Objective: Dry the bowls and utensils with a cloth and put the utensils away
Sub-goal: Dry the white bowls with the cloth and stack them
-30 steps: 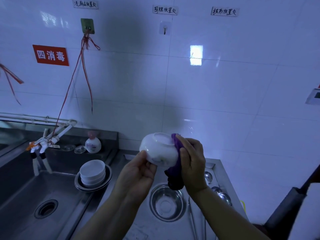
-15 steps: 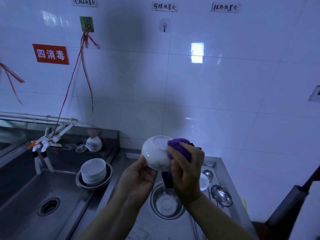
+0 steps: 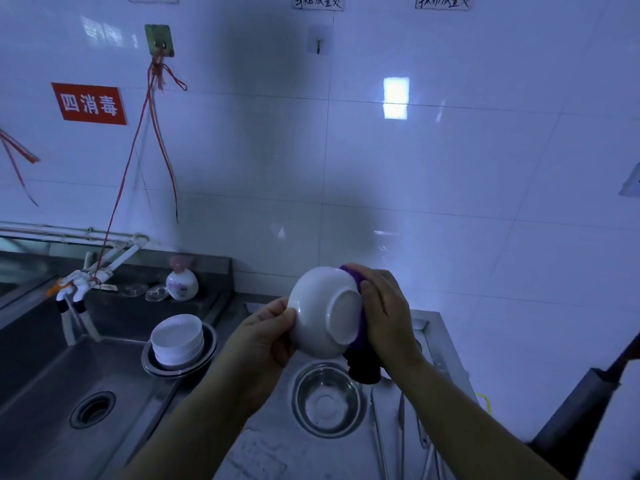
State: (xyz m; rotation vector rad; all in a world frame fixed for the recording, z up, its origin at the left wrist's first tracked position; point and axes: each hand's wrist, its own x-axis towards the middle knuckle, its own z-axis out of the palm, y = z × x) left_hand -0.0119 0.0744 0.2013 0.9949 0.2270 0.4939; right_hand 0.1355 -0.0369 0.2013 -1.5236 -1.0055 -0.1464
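Observation:
I hold a white bowl (image 3: 320, 311) above the steel counter, its base turned toward me. My left hand (image 3: 265, 336) grips its left rim. My right hand (image 3: 386, 315) presses a purple cloth (image 3: 362, 358) against the bowl's right side, the cloth hanging down below the hand. A steel bowl (image 3: 327, 398) sits on the counter beneath. Long steel utensil handles (image 3: 401, 431) lie to its right, their heads hidden behind my right arm.
A stack of white bowls (image 3: 176, 341) rests in a steel dish (image 3: 207, 351) by the sink (image 3: 62, 393). A tap (image 3: 74, 294) and soap bottle (image 3: 181, 282) stand at the back left. A dark handle (image 3: 581, 403) leans at the right.
The bowl has turned so its base now faces me. My right hand with the cloth has slid round to the bowl's right side.

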